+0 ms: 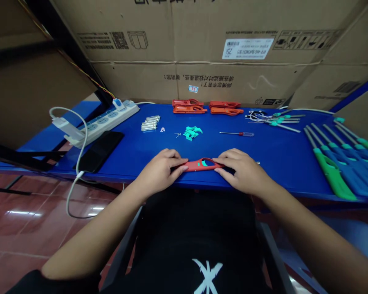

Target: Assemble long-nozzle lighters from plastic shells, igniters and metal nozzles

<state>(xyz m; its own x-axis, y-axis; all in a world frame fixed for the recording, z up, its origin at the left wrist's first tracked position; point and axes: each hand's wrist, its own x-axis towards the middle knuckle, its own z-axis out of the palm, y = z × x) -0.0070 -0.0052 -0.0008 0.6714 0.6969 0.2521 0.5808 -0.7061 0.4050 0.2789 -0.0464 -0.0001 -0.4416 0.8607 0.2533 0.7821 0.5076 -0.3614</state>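
Observation:
A red long-necked lighter [196, 165] with a green trigger lies level at the near edge of the blue table, held between both hands. My left hand [162, 169] is closed on its left end, thumb and fingers pinching the body. My right hand [241, 169] grips the other end, covering most of that part; a bit of metal tip shows just right of it. Beyond the hands lie a small heap of green plastic triggers [191, 133], several tiny screws [178, 134] and a screwdriver [237, 134] with a clear and red handle.
Red and orange handle shells [188, 110] line the back by a cardboard box [135, 77]. Silver cylinders [150, 123] stand left of the green parts. A power strip [104, 121] and black phone [101, 151] are at left; wired metal tubes [283, 120] and finished-looking green lighter [334, 173] at right.

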